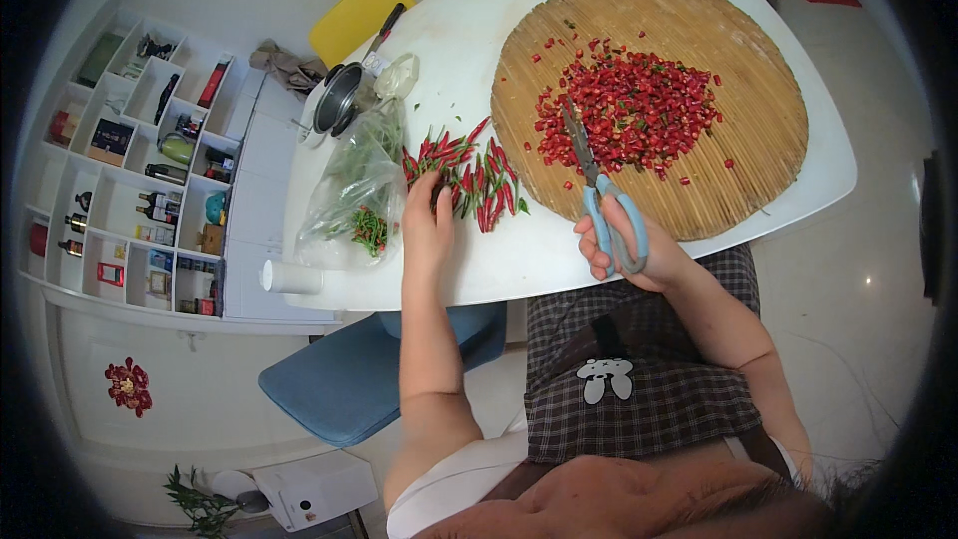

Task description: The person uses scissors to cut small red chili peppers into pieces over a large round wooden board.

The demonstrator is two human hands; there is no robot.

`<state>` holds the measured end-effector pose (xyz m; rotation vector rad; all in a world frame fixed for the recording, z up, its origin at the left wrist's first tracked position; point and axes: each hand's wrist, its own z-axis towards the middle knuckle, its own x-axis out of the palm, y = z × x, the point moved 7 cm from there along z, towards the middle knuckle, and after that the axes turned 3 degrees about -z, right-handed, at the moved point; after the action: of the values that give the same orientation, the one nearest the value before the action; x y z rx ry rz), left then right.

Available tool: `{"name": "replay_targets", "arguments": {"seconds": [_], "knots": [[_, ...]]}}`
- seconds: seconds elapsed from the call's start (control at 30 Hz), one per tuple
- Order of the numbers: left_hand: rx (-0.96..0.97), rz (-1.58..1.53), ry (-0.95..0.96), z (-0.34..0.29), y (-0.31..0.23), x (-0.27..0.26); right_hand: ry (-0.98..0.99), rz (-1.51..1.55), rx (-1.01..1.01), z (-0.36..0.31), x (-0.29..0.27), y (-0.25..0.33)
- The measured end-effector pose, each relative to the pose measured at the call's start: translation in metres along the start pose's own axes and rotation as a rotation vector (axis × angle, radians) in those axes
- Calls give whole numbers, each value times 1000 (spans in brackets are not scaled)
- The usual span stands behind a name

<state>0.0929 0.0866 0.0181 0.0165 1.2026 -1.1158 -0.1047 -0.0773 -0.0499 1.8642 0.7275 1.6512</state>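
My right hand [644, 245] grips blue-grey-handled scissors [589, 155], fingers in the handle loops. The blades reach over the edge of a heap of chopped red chilies [644, 105] on a round wooden board [768, 70]. Left of the board, whole red chilies [487, 185] with green stems lie in a loose pile on the white table [469, 274]. My left hand [427, 220] is at the pile's left side, its fingers curled around chilies; how many is hidden. Beside that hand is a clear plastic bag [344, 185] with green stems and some red bits [369, 230] inside.
A white cylinder [291, 277] lies at the table's near left edge. Farther back are a dark bowl [339, 98] and a black-handled knife [387, 28]. A blue chair [339, 384] stands under the near edge, a yellow one [361, 15] beyond. Shelves [140, 170] line the left wall.
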Motion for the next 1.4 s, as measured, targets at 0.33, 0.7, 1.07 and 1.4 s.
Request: {"name": "replay_targets", "arguments": {"seconds": [0.33,0.7,1.07,1.4], "knots": [[-190,210,122,58,108,21,10,10,7,0,2,0],[-53,-158,87,43,32,61,28,-7,10,-1,3,0],[326,143,169,67,-51,71,10,11,55,-1,0,0],[476,206,179,68,-60,66,35,33,31,-1,0,-1]]}}
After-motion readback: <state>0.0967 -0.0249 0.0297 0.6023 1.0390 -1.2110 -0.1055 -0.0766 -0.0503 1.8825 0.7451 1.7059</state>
